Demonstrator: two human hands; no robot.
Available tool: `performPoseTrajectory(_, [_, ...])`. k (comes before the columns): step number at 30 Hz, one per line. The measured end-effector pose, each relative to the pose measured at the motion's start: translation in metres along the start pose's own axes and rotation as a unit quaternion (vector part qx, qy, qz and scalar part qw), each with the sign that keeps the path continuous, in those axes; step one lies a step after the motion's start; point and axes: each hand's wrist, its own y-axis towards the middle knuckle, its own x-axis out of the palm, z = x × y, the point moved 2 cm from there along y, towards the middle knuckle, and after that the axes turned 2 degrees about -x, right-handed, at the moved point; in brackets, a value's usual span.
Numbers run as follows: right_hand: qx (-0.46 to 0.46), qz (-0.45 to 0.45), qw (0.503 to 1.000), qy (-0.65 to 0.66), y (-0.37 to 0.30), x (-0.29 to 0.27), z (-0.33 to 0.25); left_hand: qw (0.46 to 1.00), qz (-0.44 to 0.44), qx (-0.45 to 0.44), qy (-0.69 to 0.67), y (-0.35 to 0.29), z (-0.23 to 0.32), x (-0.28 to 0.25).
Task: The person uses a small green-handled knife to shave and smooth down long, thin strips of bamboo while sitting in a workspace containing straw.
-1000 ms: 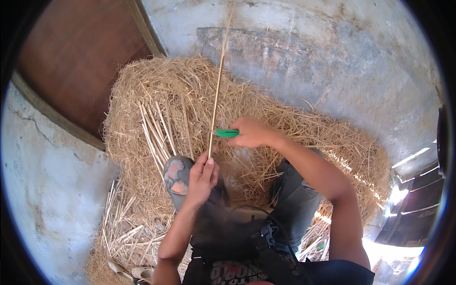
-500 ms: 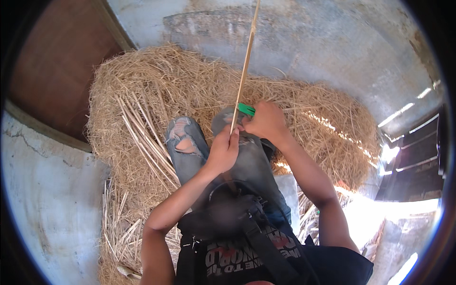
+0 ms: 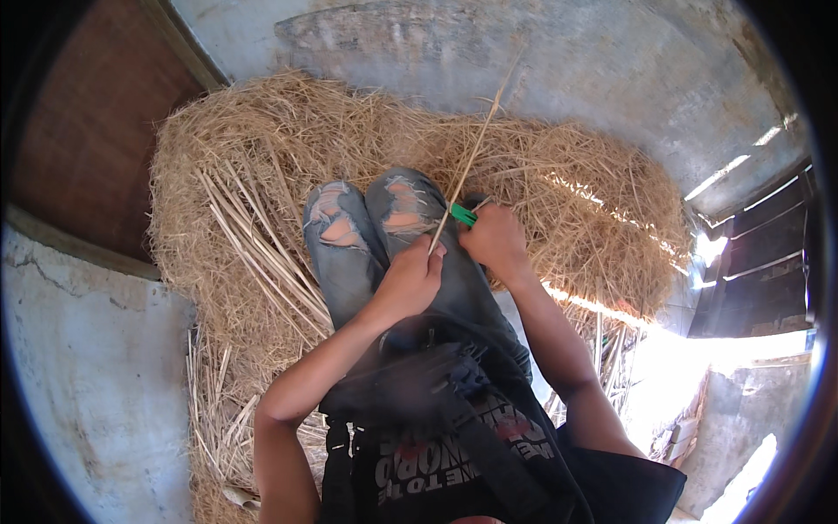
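A long, thin, pale strip (image 3: 476,161), like split bamboo or cane, rises from my left hand (image 3: 410,281), tilted to the right and away from me. My left fingers are pinched round its lower end, over my thighs. My right hand (image 3: 494,243) is closed on a small bright green tool (image 3: 463,215). The green end lies against the strip, or right beside it, a little above my left hand. The rest of the tool is hidden in my fist, so its exact kind cannot be made out.
Dry straw (image 3: 253,113) is heaped round my legs. Several loose pale strips (image 3: 253,236) lie on it to the left of my knees (image 3: 336,218). A grey wall (image 3: 594,61) curves behind, a brown panel (image 3: 96,131) stands at the left, and bright light enters at the right.
The strip has swung so its far end leans more to the right. My right hand has shifted slightly nearer to me, still with the green tool. My knees appear farther forward in view.
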Motion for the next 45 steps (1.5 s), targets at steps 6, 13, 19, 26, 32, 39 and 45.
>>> performPoseTrajectory(6, [0.034, -0.001, 0.999, 0.022, -0.002, 0.006, 0.031, 0.996, -0.062, -0.035, 0.049, 0.023, 0.019, 0.013])
performPoseTrajectory(13, [0.089, 0.015, 0.994, 0.059, -0.002, 0.028, 0.050, 0.990, -0.078, 0.000, 0.121, 0.034, 0.020, 0.021])
performPoseTrajectory(19, [0.059, 0.086, 0.990, 0.091, 0.016, 0.046, 0.062, 0.969, -0.065, 0.037, 0.235, 0.027, 0.017, 0.036])
performPoseTrajectory(26, [0.093, 0.141, 0.975, 0.145, 0.036, 0.069, 0.057, 0.960, -0.053, 0.014, 0.274, 0.026, 0.025, 0.042])
performPoseTrajectory(32, [0.081, 0.164, 0.973, 0.142, 0.048, 0.075, 0.073, 0.960, -0.091, -0.025, 0.262, 0.032, 0.035, 0.041])
performPoseTrajectory(39, [0.097, 0.174, 0.970, 0.137, 0.057, 0.060, 0.067, 0.972, -0.061, 0.006, 0.226, 0.032, 0.024, 0.037])
performPoseTrajectory(45, [0.090, 0.180, 0.970, 0.135, 0.071, 0.045, 0.075, 0.982, -0.075, 0.007, 0.176, 0.031, 0.021, 0.033])
